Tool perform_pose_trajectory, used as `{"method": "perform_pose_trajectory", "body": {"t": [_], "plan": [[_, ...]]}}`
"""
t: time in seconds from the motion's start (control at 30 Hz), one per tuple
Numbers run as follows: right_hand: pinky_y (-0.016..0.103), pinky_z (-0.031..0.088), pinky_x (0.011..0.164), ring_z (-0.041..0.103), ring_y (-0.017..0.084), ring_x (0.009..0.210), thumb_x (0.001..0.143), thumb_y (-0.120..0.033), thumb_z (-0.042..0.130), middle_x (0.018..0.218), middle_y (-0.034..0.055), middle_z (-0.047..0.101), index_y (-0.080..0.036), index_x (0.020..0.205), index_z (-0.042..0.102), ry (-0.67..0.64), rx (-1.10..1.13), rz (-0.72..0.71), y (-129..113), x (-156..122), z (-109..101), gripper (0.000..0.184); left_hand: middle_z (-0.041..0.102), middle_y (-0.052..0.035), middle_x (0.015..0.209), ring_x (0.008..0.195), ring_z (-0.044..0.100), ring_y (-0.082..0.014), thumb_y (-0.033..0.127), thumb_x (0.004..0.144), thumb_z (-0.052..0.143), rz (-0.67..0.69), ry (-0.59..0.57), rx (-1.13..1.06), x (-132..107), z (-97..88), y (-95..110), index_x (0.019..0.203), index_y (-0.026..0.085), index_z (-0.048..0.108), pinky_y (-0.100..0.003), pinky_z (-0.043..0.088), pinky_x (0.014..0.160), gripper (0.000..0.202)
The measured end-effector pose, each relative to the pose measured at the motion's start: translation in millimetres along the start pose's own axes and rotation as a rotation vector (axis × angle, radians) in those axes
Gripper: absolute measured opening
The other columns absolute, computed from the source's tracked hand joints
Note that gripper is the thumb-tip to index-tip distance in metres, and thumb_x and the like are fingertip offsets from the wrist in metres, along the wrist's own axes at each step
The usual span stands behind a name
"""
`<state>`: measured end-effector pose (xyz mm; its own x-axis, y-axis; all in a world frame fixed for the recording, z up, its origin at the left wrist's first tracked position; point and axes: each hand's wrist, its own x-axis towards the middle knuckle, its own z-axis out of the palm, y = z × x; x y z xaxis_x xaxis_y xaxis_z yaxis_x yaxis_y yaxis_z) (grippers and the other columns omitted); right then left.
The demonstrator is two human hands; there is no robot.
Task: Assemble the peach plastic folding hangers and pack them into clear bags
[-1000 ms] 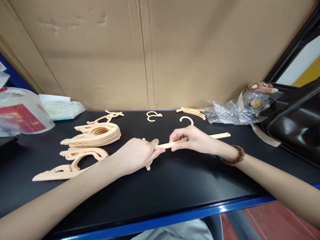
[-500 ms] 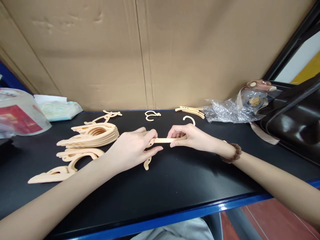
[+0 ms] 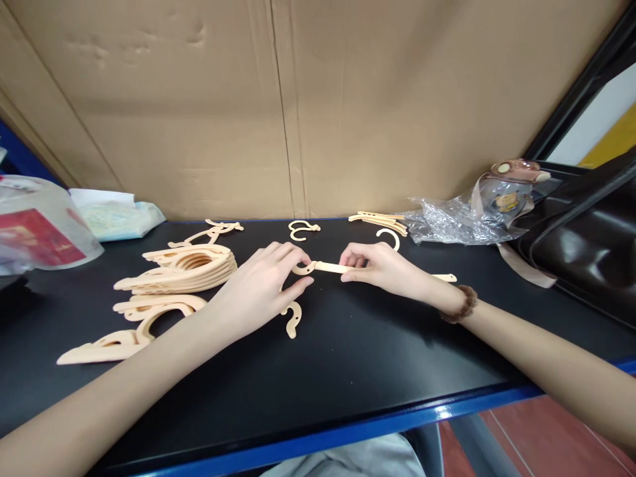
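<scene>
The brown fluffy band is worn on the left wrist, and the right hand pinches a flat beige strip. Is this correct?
Not quite. The brown fluffy band is worn on the right wrist, not the left, as the head view shows. The right hand does pinch a flat beige strip.

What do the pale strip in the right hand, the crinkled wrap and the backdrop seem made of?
Pale strip in the right hand: probably moulded plastic, satin; smooth, evenly coloured, no grain visible.
Crinkled wrap: apparently clear plastic film, glossy; bright highlights.
Backdrop: likely cardboard, matte; brown, creased and dented.
</scene>
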<state>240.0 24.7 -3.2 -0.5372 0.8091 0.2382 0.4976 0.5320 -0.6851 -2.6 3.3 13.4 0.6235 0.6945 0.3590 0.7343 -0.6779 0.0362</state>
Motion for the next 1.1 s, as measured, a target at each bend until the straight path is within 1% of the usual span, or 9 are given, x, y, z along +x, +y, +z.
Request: {"method": "perform_pose_trajectory", "body": {"t": [0.13, 0.27, 0.47, 0.7, 0.83, 0.9, 0.97, 1.03, 1.1], "plan": [[0.025, 0.044, 0.064, 0.059, 0.013, 0.068, 0.082, -0.036, 0.064, 0.073, -0.0019, 0.063, -0.020, 0.084, 0.059, 0.017, -0.034, 0.027, -1, -1, 1, 0.016, 0.061, -0.0052, 0.108, 0.098, 0.054, -0.0225, 0.029, 0.091, 0.048, -0.017, -0.011, -0.007, 1, 2.0, -3, 0.103, 0.018, 0.055, -0.037, 0.044, 0.083, 0.017], [0.023, 0.039, 0.057, 0.054, 0.012, 0.062, 0.081, -0.042, 0.064, 0.068, -0.0029, 0.060, -0.020, 0.079, 0.056, 0.024, -0.108, 0.056, -2, -1, 0, 0.023, 0.063, -0.0047, 0.106, 0.099, 0.055, -0.0238, 0.023, 0.091, 0.046, -0.035, 0.004, 0.059, 1, 1.8, -7, 0.101, 0.019, 0.057, -0.040, 0.041, 0.089, 0.015], [0.022, 0.034, 0.057, 0.050, 0.009, 0.060, 0.082, -0.039, 0.065, 0.067, -0.0047, 0.058, -0.020, 0.079, 0.059, -0.008, -0.223, -0.019, -4, -1, 1, 0.020, 0.066, -0.0052, 0.096, 0.092, 0.054, -0.0236, 0.012, 0.090, 0.039, -0.030, 0.046, 0.112, 1, -1.0, -12, 0.093, 0.017, 0.061, -0.041, 0.041, 0.087, 0.022], [0.023, 0.037, 0.063, 0.055, 0.013, 0.073, 0.079, -0.043, 0.067, 0.082, -0.0005, 0.062, -0.020, 0.086, 0.064, -0.090, -0.385, -0.061, -5, -3, -12, 0.025, 0.066, -0.0051, 0.091, 0.093, 0.051, -0.0240, 0.008, 0.088, 0.040, -0.056, 0.081, 0.072, 2, -0.6, -23, 0.084, 0.017, 0.061, -0.041, 0.043, 0.085, 0.024], [0.023, 0.038, 0.062, 0.056, 0.012, 0.072, 0.082, -0.038, 0.065, 0.087, 0.0006, 0.060, -0.021, 0.084, 0.067, -0.202, -0.428, -0.083, -4, -2, -23, 0.018, 0.063, -0.0052, 0.099, 0.100, 0.049, -0.0237, 0.010, 0.089, 0.042, 0.001, 0.118, 0.034, 2, -1.2, -27, 0.077, 0.019, 0.062, -0.041, 0.043, 0.088, 0.024], [0.023, 0.038, 0.062, 0.056, 0.013, 0.072, 0.083, -0.035, 0.065, 0.084, 0.0005, 0.060, -0.021, 0.083, 0.068, -0.213, -0.412, -0.099, -5, -2, -25, 0.015, 0.060, -0.0049, 0.106, 0.106, 0.048, -0.0233, 0.013, 0.090, 0.043, 0.040, 0.111, -0.005, 1, -0.6, -26, 0.076, 0.019, 0.062, -0.039, 0.043, 0.089, 0.024], [0.024, 0.039, 0.064, 0.056, 0.013, 0.074, 0.082, -0.034, 0.066, 0.084, 0.0007, 0.060, -0.020, 0.082, 0.067, -0.200, -0.399, -0.120, -6, -1, -23, 0.014, 0.057, -0.0042, 0.113, 0.109, 0.047, -0.0221, 0.015, 0.090, 0.045, 0.053, 0.093, -0.050, 1, 0.7, -25, 0.082, 0.020, 0.062, -0.038, 0.043, 0.090, 0.020], [0.024, 0.038, 0.064, 0.055, 0.013, 0.074, 0.081, -0.033, 0.067, 0.084, 0.0008, 0.060, -0.019, 0.082, 0.067, -0.187, -0.394, -0.133, -7, -1, -21, 0.014, 0.054, -0.0036, 0.118, 0.110, 0.048, -0.0211, 0.018, 0.090, 0.049, 0.036, 0.080, -0.087, 1, 2.5, -23, 0.097, 0.022, 0.060, -0.037, 0.044, 0.090, 0.014], [0.024, 0.038, 0.063, 0.055, 0.013, 0.073, 0.083, -0.032, 0.066, 0.085, 0.0011, 0.061, -0.019, 0.083, 0.066, -0.177, -0.380, -0.126, -8, -2, -19, 0.013, 0.052, -0.0035, 0.122, 0.112, 0.047, -0.0209, 0.020, 0.088, 0.053, 0.015, 0.055, -0.107, 1, 4.7, -21, 0.112, 0.023, 0.054, -0.037, 0.045, 0.090, 0.025]]}}
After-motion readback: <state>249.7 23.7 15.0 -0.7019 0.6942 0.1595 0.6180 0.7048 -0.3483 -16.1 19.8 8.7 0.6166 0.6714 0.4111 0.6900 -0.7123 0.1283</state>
